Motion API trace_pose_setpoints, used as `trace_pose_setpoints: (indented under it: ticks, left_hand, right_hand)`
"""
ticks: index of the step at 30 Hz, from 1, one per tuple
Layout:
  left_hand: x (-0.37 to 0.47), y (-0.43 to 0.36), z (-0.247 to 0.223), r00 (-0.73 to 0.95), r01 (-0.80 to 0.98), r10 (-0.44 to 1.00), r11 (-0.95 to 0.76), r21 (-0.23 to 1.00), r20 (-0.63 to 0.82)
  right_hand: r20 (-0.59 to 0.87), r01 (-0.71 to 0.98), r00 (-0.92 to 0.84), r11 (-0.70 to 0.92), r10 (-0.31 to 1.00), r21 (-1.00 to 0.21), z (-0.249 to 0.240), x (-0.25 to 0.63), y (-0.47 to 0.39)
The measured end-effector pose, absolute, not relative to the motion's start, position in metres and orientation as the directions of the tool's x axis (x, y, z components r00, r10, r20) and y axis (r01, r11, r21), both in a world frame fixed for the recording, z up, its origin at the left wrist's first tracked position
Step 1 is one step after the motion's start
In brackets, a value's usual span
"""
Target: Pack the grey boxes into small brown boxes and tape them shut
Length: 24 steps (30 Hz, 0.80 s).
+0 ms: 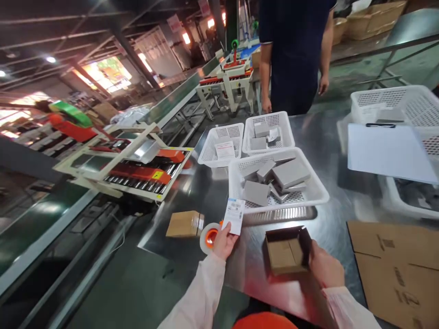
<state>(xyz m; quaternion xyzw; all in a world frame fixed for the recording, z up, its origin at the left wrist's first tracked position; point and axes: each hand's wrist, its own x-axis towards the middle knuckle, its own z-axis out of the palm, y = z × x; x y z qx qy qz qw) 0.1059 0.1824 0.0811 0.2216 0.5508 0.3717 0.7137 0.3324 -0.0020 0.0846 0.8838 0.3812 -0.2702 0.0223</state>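
Near a basket (319, 195) of grey boxes (291, 173), left hand (225, 242) grips paper (234, 214), right hand (326, 267) open carton (283, 256).

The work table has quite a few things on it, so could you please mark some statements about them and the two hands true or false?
1. The left hand holds a white printed card. True.
2. The right hand holds the tape roll. False: it holds the open cardboard box; the tape roll is near the left hand.
3. The nearest white basket has several grey boxes in it. True.
4. The open cardboard box is full of grey boxes. False: only its bare cardboard inside shows.
5. The clipboard is to the right of the nearest white basket. True.
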Motion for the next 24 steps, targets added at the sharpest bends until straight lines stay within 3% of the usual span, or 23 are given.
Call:
trace_pose_setpoints:
  ticks: [5, 11, 24]
  left_hand:
    - [0.095, 0.168, 0.064, 0.229, -0.447, 0.682, 0.707, 0.547, -0.694]
    - [0.087, 0.165, 0.052, 0.318, -0.479, 0.733, 0.671, 0.566, -0.601]
    - [0.090, 0.168, 0.052, 0.351, -0.506, 0.745, 0.660, 0.555, -0.567]
  right_hand:
    - [-0.506, 0.692, 0.571, -0.710, 0.646, -0.126, 0.084, 0.333, 0.003]
    - [-0.485, 0.682, 0.603, -0.725, 0.633, -0.098, 0.084, 0.330, 0.003]
    - [-0.472, 0.643, 0.654, -0.763, 0.591, -0.063, 0.085, 0.328, 0.008]
